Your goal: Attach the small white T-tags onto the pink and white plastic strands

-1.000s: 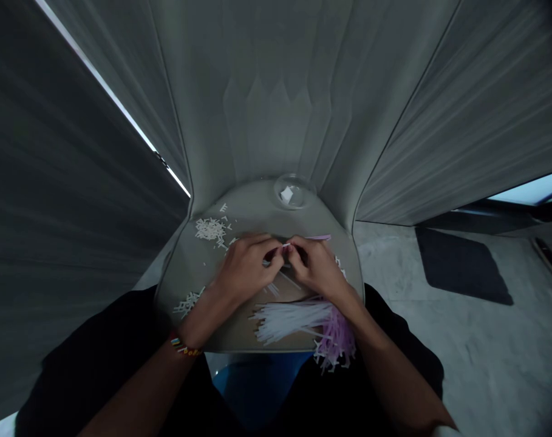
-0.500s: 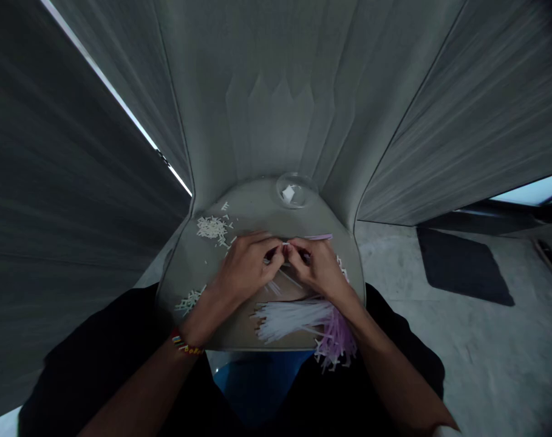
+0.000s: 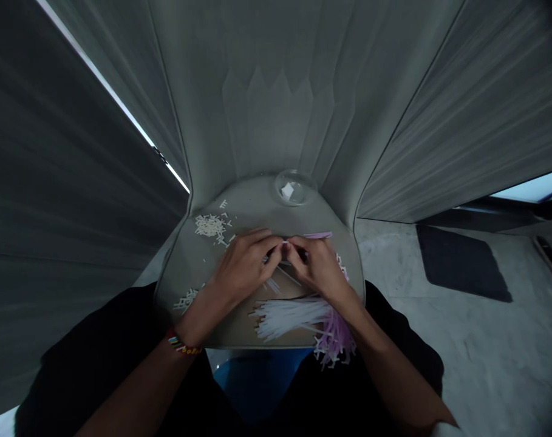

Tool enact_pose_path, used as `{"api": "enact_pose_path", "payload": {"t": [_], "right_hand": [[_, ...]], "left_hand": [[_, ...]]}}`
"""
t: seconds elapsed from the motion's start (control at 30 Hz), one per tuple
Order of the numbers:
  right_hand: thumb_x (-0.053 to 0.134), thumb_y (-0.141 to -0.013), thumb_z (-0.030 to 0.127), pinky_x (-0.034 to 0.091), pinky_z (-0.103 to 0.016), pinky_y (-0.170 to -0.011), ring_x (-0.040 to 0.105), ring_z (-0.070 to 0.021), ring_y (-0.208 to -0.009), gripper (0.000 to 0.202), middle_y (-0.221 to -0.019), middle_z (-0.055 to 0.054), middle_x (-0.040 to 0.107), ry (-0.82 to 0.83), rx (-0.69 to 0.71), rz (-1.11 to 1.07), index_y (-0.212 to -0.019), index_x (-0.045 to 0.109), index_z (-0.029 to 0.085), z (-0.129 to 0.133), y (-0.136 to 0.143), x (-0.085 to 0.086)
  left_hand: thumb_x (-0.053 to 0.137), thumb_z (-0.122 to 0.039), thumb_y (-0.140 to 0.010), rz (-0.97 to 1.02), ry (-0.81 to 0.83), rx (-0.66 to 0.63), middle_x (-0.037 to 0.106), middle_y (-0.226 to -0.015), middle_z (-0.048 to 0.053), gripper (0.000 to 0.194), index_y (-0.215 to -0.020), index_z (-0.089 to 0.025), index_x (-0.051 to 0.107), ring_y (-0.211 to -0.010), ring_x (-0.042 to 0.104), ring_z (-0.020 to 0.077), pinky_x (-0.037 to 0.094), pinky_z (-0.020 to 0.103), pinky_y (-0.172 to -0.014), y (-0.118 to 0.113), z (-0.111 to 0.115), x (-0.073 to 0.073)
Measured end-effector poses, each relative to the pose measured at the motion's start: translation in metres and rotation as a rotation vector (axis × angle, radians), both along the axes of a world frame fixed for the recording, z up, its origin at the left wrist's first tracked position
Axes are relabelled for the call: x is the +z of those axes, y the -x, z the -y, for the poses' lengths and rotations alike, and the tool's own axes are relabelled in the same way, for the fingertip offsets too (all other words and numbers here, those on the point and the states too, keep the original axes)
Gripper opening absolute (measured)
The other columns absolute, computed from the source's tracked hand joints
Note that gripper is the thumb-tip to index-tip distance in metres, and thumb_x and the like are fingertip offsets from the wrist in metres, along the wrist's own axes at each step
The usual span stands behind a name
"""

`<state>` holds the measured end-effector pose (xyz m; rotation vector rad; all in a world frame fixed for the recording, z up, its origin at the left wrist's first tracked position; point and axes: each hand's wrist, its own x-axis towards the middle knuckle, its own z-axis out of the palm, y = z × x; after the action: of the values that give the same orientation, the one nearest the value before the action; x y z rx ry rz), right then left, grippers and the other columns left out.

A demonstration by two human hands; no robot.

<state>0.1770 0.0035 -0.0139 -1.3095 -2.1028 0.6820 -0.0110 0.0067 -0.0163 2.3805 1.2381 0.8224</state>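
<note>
Walls (image 3: 75, 255), dark and streaked like wood grain, rose on both sides; light was dim, with a bright strip slanting down the left one. Grey mottled floor (image 3: 471, 358) at right, a dark mat (image 3: 462, 261) lying on it. A padded grey chair (image 3: 252, 197) faced the person, its seat serving as work surface. The person's dark-clad legs (image 3: 93, 346) flanked the seat; something blue (image 3: 257, 379) showed below its front edge, kind unclear.

Left hand (image 3: 248, 261) and right hand (image 3: 319, 261) met over mid-seat, blocking the view of what lay beneath. White sticks (image 3: 294, 317) lay bundled near the front edge; purple sticks (image 3: 337, 337) beside them hung over it, partly behind the right forearm. A clear dish (image 3: 305, 193) stood at the back, a white scrap (image 3: 287, 191) inside. Heap of short white bits (image 3: 211, 225) at left rear; a second heap (image 3: 184, 299) nearer, partly hidden by the left wrist, which wore a beaded bracelet (image 3: 183, 347). Smallest: a white piece (image 3: 285, 242), pinched between both hands' thumbs and fingertips, above the seat's middle.
</note>
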Motion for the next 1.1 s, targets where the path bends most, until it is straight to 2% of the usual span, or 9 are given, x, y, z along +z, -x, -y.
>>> {"api": "enact_pose_path", "payload": {"t": [0.23,0.47,0.6,0.7,0.8,0.87,0.97,1.1], "right_hand": [[0.051,-0.101,0.022,0.031,-0.026,-0.063,0.045,-0.01,-0.056,0.03,-0.063,0.002,0.059,0.006,0.022,0.032,-0.074,0.062,0.017,0.0,0.001,0.0],[0.051,-0.099,0.018,0.031,-0.027,-0.064,0.047,-0.0112,-0.058,0.025,-0.066,0.001,0.061,-0.002,0.042,0.063,-0.076,0.062,0.017,0.0,0.003,-0.006],[0.05,-0.098,0.016,0.033,-0.026,-0.065,0.049,-0.0117,-0.06,0.026,-0.068,0.0,0.063,0.007,0.045,0.057,-0.076,0.063,0.017,0.0,0.003,-0.004],[0.05,-0.099,0.019,0.033,-0.026,-0.065,0.05,-0.0117,-0.059,0.025,-0.067,0.001,0.063,0.038,0.032,0.025,-0.078,0.064,0.017,0.0,0.001,-0.002],[0.05,-0.1,0.02,0.037,-0.025,-0.067,0.055,-0.0123,-0.064,0.023,-0.072,0.0,0.066,0.091,0.019,-0.055,-0.084,0.067,0.018,-0.001,-0.002,0.0],[0.048,-0.101,0.022,0.039,-0.025,-0.067,0.057,-0.0123,-0.065,0.023,-0.075,0.001,0.066,0.141,0.021,-0.108,-0.092,0.069,0.018,-0.002,-0.003,0.001],[0.046,-0.103,0.027,0.039,-0.024,-0.063,0.057,-0.0121,-0.062,0.026,-0.071,0.001,0.064,0.183,0.027,-0.134,-0.099,0.07,0.018,-0.001,-0.004,0.004],[0.043,-0.106,0.032,0.042,-0.025,-0.065,0.06,-0.0133,-0.066,0.031,-0.075,0.0,0.067,0.171,0.032,-0.132,-0.115,0.069,0.018,-0.001,-0.006,0.007]], "left_hand": [[0.052,-0.02,-0.099,-0.051,-0.059,0.015,0.062,-0.081,0.003,0.018,-0.091,-0.018,0.068,-0.081,0.06,0.018,0.048,0.033,-0.08,-0.001,0.0,-0.007],[0.048,-0.019,-0.1,-0.198,-0.103,0.024,0.06,-0.082,0.004,0.021,-0.085,-0.018,0.063,-0.083,0.059,0.021,0.047,0.036,-0.081,-0.005,0.006,-0.005],[0.047,-0.018,-0.1,-0.216,-0.091,0.022,0.06,-0.082,0.005,0.022,-0.085,-0.018,0.063,-0.083,0.059,0.0214,0.047,0.036,-0.081,-0.007,0.007,-0.005],[0.05,-0.021,-0.101,-0.149,-0.057,0.032,0.063,-0.086,0.005,0.02,-0.091,-0.018,0.067,-0.086,0.061,0.0214,0.048,0.036,-0.082,-0.004,0.003,-0.003],[0.053,-0.023,-0.102,-0.043,-0.038,0.027,0.067,-0.098,0.005,0.019,-0.11,-0.021,0.069,-0.093,0.062,0.0207,0.05,0.035,-0.087,0.003,-0.003,-0.002],[0.056,-0.022,-0.101,0.001,-0.066,0.038,0.066,-0.105,0.005,0.021,-0.116,-0.024,0.07,-0.099,0.06,0.0213,0.049,0.036,-0.089,0.006,-0.008,-0.002],[0.059,-0.02,-0.099,0.069,-0.12,0.102,0.063,-0.105,0.005,0.019,-0.107,-0.024,0.075,-0.098,0.057,0.0212,0.049,0.036,-0.085,0.008,-0.012,-0.006],[0.06,-0.017,-0.098,0.221,-0.081,0.161,0.062,-0.096,0.003,0.017,-0.101,-0.022,0.076,-0.09,0.06,0.0167,0.05,0.031,-0.082,0.003,-0.01,-0.008]]}}
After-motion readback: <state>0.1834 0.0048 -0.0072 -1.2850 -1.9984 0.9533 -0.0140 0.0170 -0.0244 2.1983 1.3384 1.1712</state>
